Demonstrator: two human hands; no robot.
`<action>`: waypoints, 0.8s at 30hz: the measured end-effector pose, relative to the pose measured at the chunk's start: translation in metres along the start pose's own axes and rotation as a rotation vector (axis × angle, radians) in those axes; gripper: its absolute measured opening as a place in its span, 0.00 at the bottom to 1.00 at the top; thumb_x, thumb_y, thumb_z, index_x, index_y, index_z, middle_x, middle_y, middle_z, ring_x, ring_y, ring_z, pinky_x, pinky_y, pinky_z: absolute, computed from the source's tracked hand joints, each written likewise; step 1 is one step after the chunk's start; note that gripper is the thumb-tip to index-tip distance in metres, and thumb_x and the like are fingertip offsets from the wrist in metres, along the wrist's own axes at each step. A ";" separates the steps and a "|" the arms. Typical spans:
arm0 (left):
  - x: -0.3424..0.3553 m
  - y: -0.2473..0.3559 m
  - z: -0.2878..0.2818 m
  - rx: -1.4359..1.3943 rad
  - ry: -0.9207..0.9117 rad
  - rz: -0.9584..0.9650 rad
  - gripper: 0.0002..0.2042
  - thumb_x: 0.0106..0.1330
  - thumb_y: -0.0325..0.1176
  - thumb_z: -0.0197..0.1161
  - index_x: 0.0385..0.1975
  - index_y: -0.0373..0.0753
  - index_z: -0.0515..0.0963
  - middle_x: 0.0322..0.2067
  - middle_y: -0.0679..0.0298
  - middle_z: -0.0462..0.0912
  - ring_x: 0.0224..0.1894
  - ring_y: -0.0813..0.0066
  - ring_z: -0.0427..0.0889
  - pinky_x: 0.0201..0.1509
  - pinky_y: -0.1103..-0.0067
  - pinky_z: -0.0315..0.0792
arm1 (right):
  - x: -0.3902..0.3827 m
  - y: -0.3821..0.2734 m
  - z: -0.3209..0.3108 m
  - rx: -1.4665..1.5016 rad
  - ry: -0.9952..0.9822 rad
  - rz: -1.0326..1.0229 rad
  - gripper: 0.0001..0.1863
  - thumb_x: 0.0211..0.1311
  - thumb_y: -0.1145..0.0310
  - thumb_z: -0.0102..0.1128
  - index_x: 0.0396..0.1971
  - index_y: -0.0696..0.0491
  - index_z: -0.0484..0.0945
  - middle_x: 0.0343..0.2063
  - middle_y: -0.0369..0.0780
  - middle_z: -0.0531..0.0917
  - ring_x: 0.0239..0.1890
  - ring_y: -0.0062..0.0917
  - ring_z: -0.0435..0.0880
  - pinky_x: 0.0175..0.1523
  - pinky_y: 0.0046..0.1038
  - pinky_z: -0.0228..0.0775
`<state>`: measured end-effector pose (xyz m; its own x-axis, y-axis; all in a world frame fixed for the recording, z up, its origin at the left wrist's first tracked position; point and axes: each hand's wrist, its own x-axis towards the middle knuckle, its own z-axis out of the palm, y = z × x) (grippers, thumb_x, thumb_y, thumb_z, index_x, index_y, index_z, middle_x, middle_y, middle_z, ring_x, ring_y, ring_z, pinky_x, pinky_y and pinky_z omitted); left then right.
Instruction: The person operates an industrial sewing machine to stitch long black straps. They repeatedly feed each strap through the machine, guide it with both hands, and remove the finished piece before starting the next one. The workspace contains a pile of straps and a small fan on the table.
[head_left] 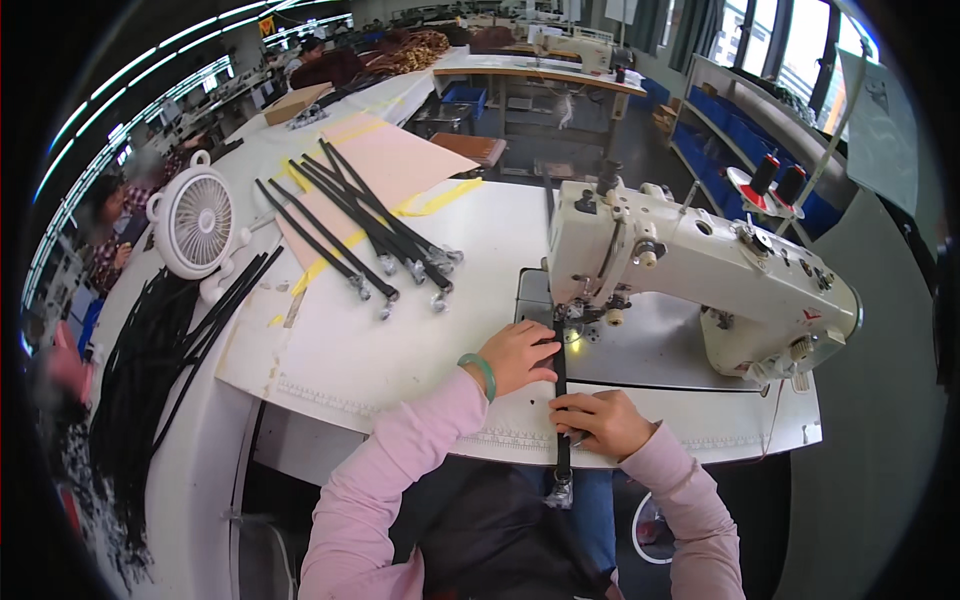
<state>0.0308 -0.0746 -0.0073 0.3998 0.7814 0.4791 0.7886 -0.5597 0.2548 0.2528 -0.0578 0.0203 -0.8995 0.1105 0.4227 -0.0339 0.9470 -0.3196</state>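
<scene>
A narrow black strap (562,382) runs lengthwise under the needle area of a white sewing machine (680,245) and down over the table's front edge. Its near end carries a metal fitting in clear plastic wrap (560,493), hanging over my lap. My left hand (515,358), with a green bangle at the wrist, lies flat on the table, its stretched fingertips against the strap's left side close to the needle. Nearer to me, my right hand (607,422) pinches the strap, thumb and fingers closed round it. A small lamp lights the stitching spot.
Several finished-looking black straps (375,225) with wrapped ends lie on a pink sheet (350,150) at the left. A white fan (200,222) stands beside a pile of black strips (140,370). Red-and-black thread spools (765,175) rise behind the machine. Other people sit far left.
</scene>
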 end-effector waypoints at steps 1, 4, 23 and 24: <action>0.000 -0.001 0.002 -0.001 -0.005 -0.006 0.21 0.49 0.44 0.63 0.40 0.36 0.75 0.45 0.58 0.73 0.48 0.61 0.69 0.51 0.71 0.66 | 0.000 -0.002 0.000 -0.012 -0.004 0.008 0.18 0.36 0.75 0.62 0.34 0.50 0.75 0.39 0.35 0.78 0.28 0.28 0.80 0.31 0.26 0.73; -0.005 -0.001 0.003 -0.012 0.005 -0.015 0.21 0.49 0.44 0.63 0.40 0.36 0.75 0.45 0.59 0.73 0.49 0.62 0.69 0.52 0.71 0.65 | 0.005 -0.006 0.001 -0.010 -0.010 0.008 0.18 0.35 0.76 0.63 0.33 0.51 0.76 0.38 0.36 0.78 0.27 0.29 0.80 0.30 0.26 0.73; -0.005 -0.002 -0.001 -0.040 0.051 -0.020 0.20 0.46 0.41 0.66 0.37 0.36 0.77 0.42 0.57 0.74 0.47 0.59 0.71 0.51 0.71 0.67 | -0.001 0.003 0.002 0.048 0.007 0.017 0.24 0.29 0.79 0.61 0.36 0.53 0.75 0.41 0.36 0.77 0.27 0.29 0.80 0.31 0.27 0.73; -0.005 -0.003 -0.002 -0.030 0.057 -0.013 0.21 0.45 0.41 0.67 0.37 0.35 0.77 0.43 0.57 0.74 0.47 0.60 0.71 0.50 0.71 0.67 | -0.001 0.004 0.004 0.065 0.013 0.005 0.25 0.28 0.79 0.61 0.37 0.53 0.74 0.42 0.36 0.77 0.27 0.29 0.80 0.31 0.27 0.73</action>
<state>0.0253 -0.0774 -0.0094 0.3613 0.7724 0.5224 0.7790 -0.5579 0.2862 0.2521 -0.0555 0.0151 -0.8941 0.1190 0.4318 -0.0583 0.9250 -0.3756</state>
